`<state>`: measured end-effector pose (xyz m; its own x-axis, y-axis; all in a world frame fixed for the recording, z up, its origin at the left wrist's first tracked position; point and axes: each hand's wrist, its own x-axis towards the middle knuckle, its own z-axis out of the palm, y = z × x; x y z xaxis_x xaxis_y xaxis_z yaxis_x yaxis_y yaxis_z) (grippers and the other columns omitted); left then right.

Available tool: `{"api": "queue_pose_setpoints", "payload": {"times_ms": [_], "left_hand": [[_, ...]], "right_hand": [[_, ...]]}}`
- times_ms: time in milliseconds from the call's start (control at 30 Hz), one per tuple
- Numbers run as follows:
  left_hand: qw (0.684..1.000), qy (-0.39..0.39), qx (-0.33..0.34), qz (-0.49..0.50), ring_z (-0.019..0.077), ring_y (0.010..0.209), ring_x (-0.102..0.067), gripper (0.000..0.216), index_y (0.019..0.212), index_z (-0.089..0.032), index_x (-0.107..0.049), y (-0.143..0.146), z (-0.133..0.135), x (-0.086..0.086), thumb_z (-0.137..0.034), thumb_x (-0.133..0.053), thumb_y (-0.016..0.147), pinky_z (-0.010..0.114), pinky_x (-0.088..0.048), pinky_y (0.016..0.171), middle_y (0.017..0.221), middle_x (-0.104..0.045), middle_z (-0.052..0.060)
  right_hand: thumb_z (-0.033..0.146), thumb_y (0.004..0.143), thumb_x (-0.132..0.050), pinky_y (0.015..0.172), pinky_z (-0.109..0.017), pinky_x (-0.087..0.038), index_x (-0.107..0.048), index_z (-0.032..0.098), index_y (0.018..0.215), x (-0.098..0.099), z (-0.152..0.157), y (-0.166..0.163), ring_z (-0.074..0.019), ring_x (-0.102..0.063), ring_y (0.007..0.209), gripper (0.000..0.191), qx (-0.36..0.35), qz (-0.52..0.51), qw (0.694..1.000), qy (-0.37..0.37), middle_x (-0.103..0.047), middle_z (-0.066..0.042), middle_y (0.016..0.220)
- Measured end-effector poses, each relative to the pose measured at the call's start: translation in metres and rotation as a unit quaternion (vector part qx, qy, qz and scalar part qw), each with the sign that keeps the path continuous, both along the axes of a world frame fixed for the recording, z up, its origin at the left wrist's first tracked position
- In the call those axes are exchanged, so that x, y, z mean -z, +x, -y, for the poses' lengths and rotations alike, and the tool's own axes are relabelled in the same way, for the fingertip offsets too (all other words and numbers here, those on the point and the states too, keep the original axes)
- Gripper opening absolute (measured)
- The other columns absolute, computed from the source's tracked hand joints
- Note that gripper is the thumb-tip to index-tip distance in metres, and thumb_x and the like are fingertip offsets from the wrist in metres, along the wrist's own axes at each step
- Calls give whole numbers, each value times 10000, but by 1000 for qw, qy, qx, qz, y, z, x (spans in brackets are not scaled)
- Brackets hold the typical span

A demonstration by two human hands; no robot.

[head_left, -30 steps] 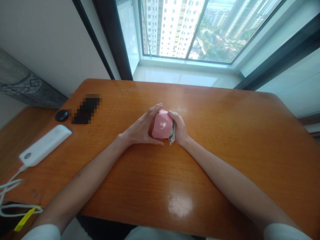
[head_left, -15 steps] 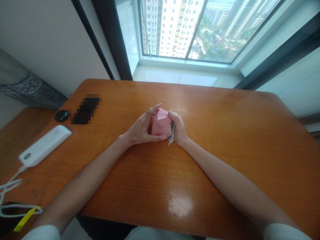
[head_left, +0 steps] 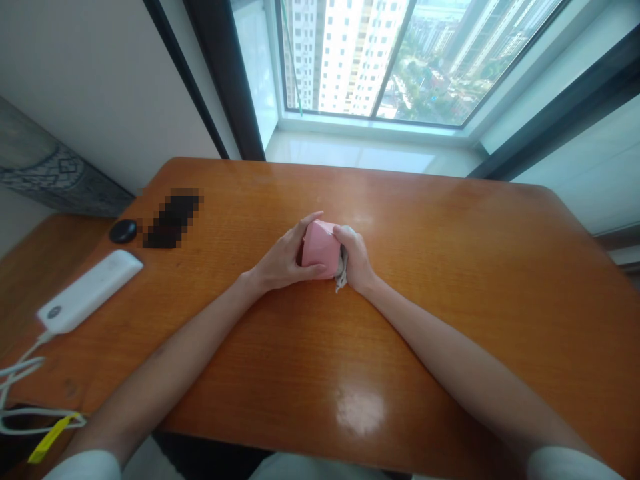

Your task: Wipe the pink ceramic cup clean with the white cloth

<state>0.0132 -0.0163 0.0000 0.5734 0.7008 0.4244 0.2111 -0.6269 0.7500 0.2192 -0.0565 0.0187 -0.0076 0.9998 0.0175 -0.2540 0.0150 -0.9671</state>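
A small pink faceted object (head_left: 321,250), its exact kind unclear, is between my two hands over the middle of the table. My left hand (head_left: 286,257) grips it from the left, thumb along the near side and fingers around the far side. In my right hand (head_left: 356,259) is a crumpled grey cloth (head_left: 341,270), pressed to the object's right side. The right thumb lies on the pink surface near its top edge. The palm side of the right hand and most of the cloth are hidden.
The brown wooden table (head_left: 450,300) spans the view. At its left lie a white power strip (head_left: 90,291) with a white cable (head_left: 23,373), a round black object (head_left: 123,231) and a blurred-out dark item (head_left: 173,219). Behind the table is a window (head_left: 375,60).
The pink object has turned slightly between my hands, showing different facets. My right thumb and the cloth have shifted a little to the left along it.
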Motion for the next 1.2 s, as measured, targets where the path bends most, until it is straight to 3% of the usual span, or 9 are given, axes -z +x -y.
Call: {"api": "queue_pose_setpoints", "payload": {"times_ms": [100,200,367,533,600,667,767,933,1200], "left_hand": [[995,91,43,-4,485,1665,-511,1356,1833,-351,-289,-6,-7,0,-757,-1011,759,662,-500,1342,1849,-421,207],[985,161,54,-18,466,1702,-472,1335,1826,-382,-298,-7,-9,-2,-642,-1062,762,674,-474,1373,1839,-428,204],[986,168,13,9,413,1494,-672,1202,1727,-306,-460,2,1,-8,-621,-1069,740,576,-595,1261,1615,-637,184],[999,33,-29,-14,320,1126,-811,1149,1747,-283,-426,3,5,-7,-712,-965,827,478,-692,997,1462,-745,145],[999,37,-6,-22,378,1289,-783,1255,1813,-303,-320,-1,1,-4,-747,-959,829,532,-677,1086,1600,-673,185],[995,93,22,-25,471,1591,-597,1397,1851,-333,-236,-5,-4,-2,-760,-1006,767,635,-579,1267,1798,-481,226],[982,176,49,-38,477,1748,-398,1395,1858,-391,-206,-9,-10,1,-693,-1034,777,701,-469,1372,1890,-332,216],[982,186,30,-22,430,1616,-587,1295,1811,-330,-322,-5,-6,-3,-622,-1050,780,608,-556,1324,1744,-537,209],[998,42,-47,-10,349,1258,-784,1147,1713,-286,-503,5,8,-11,-710,-986,763,468,-653,1086,1524,-727,145]], "right_hand": [[727,897,-806,610,-306,-394,-676,227,754,0,-4,0,-144,-443,668,535,-2,-25,1000,5,-563,23,717],[695,909,-816,635,-307,-402,-650,233,742,5,-8,0,-145,-441,692,519,0,-44,999,7,-554,23,739],[754,916,-802,624,-316,-372,-592,249,710,12,-8,1,-148,-406,681,585,10,-33,999,12,-514,24,725],[764,905,-795,603,-312,-374,-638,248,739,7,-3,0,-156,-429,675,565,-2,-27,1000,-3,-533,20,712],[730,889,-817,602,-310,-373,-636,247,730,5,-3,-1,-153,-419,668,540,7,-27,1000,-7,-528,26,708],[703,890,-819,616,-312,-377,-631,246,722,4,-5,-1,-150,-414,665,522,8,-31,999,-8,-525,31,705],[688,910,-803,654,-316,-385,-640,242,733,6,-9,0,-150,-421,676,506,1,-39,999,-5,-535,34,718],[759,913,-780,667,-319,-379,-577,261,722,11,-11,1,-156,-405,683,571,6,-37,999,-13,-503,37,724],[804,900,-788,609,-307,-365,-561,258,708,7,-5,1,-148,-388,664,622,8,-23,1000,-2,-484,32,706]]}}
